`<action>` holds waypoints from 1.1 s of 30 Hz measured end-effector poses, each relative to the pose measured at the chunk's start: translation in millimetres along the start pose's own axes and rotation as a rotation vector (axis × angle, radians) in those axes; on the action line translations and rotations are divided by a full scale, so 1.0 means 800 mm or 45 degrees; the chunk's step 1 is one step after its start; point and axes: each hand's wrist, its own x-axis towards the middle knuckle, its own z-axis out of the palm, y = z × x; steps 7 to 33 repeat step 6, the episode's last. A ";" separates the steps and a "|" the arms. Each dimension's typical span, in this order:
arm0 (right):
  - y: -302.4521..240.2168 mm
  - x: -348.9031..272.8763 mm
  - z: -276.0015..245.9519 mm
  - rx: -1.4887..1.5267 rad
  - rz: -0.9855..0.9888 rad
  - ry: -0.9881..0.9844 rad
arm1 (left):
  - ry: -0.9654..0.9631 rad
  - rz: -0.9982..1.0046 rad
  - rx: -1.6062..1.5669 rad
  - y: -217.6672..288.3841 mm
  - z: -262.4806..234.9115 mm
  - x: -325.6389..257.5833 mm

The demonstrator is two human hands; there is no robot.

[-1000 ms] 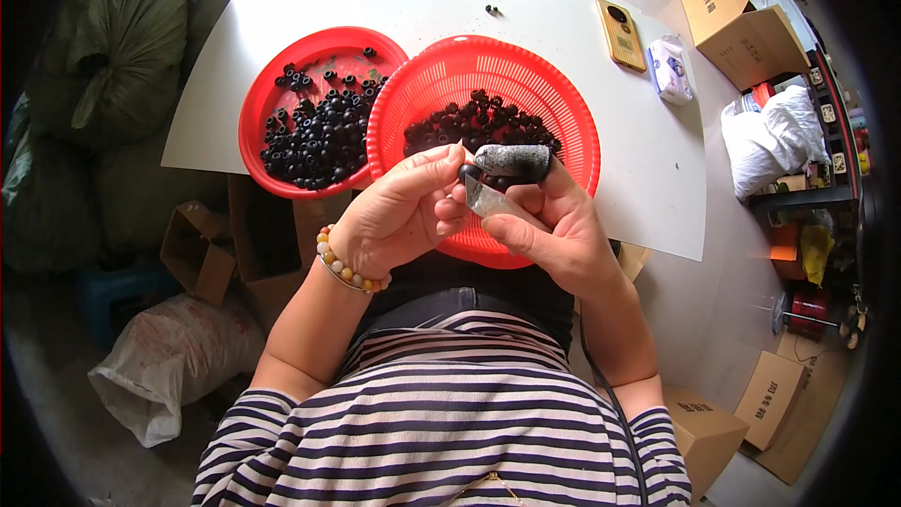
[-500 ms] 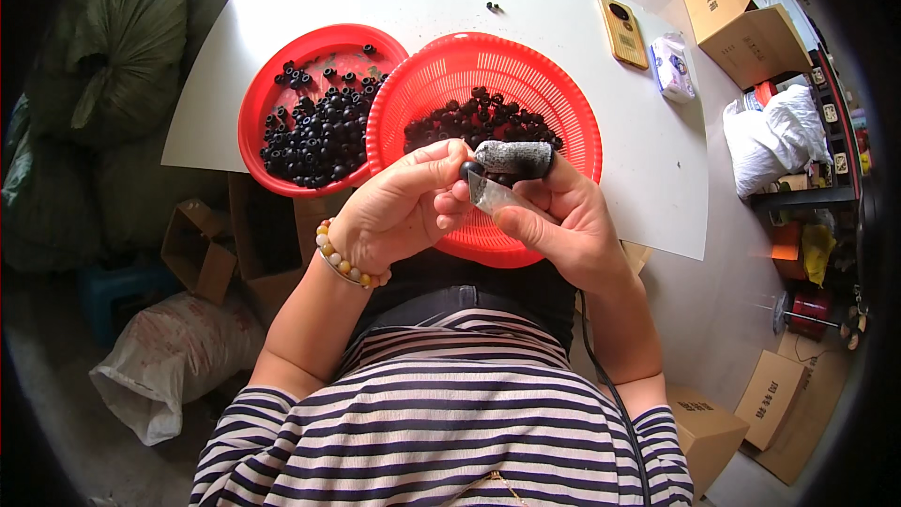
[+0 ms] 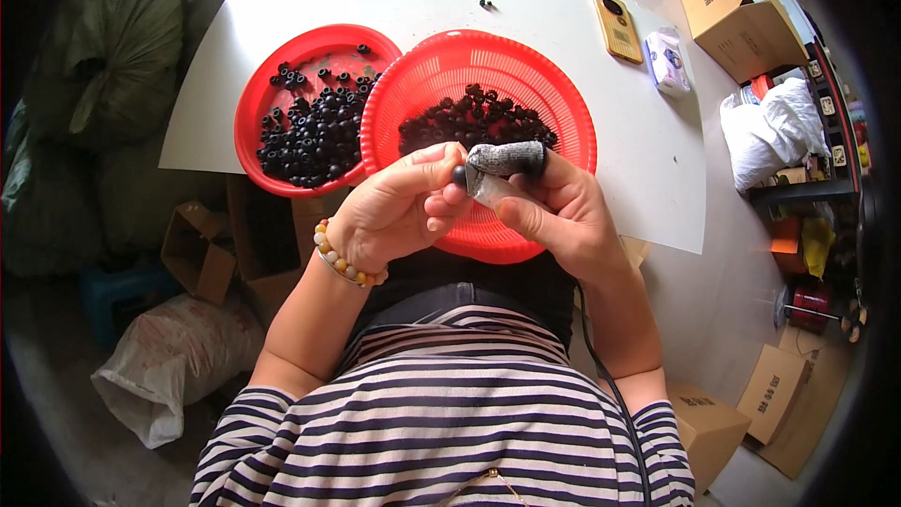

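Centrally, both hands, left hand (image 3: 394, 216) and right hand (image 3: 554, 211), are pinching a small black bead (image 3: 459, 175) that is risking slipping into the red basket (image 3: 563, 122)

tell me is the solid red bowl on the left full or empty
Partly full. The solid red bowl holds a heap of small black ring-shaped pieces, with bare red showing along its left side.

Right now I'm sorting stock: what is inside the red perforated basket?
The red perforated basket holds a heap of small black round pieces. Both hands, left hand and right hand, cover its near part, so anything there is hidden.
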 end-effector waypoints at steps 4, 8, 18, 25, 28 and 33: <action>0.004 0.000 -0.004 -0.056 -0.050 -0.007 | -0.032 -0.009 -0.029 -0.002 0.002 0.001; 0.003 0.002 -0.001 -0.033 -0.081 -0.002 | -0.015 0.000 -0.047 -0.002 0.005 0.002; 0.003 0.002 -0.001 -0.033 -0.081 -0.002 | -0.015 0.000 -0.047 -0.002 0.005 0.002; 0.003 0.002 -0.001 -0.033 -0.081 -0.002 | -0.015 0.000 -0.047 -0.002 0.005 0.002; 0.003 0.002 -0.001 -0.033 -0.081 -0.002 | -0.015 0.000 -0.047 -0.002 0.005 0.002; 0.003 0.002 -0.001 -0.033 -0.081 -0.002 | -0.015 0.000 -0.047 -0.002 0.005 0.002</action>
